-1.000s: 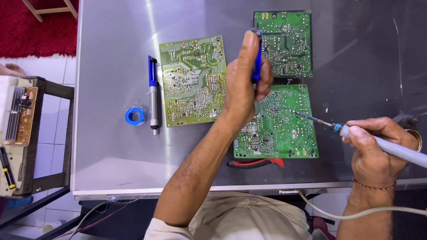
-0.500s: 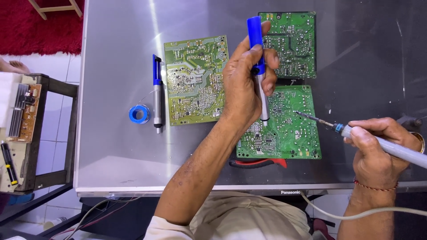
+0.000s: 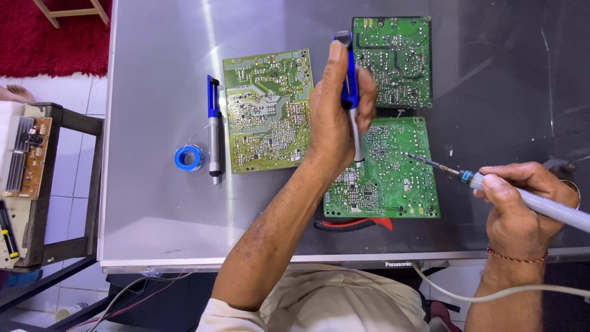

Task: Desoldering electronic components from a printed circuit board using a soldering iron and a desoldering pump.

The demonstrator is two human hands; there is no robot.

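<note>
Left hand [image 3: 335,117] is wrapped tight around a blue desoldering pump [image 3: 351,98] standing near-vertical, nozzle down on the lower green circuit board [image 3: 393,184], while the right hand [image 3: 519,203] grips a soldering iron [image 3: 491,184] lying nearly flat, tip pointing left onto that board.

Grey table [image 3: 153,203] with circuit boards [image 3: 267,110]
</note>
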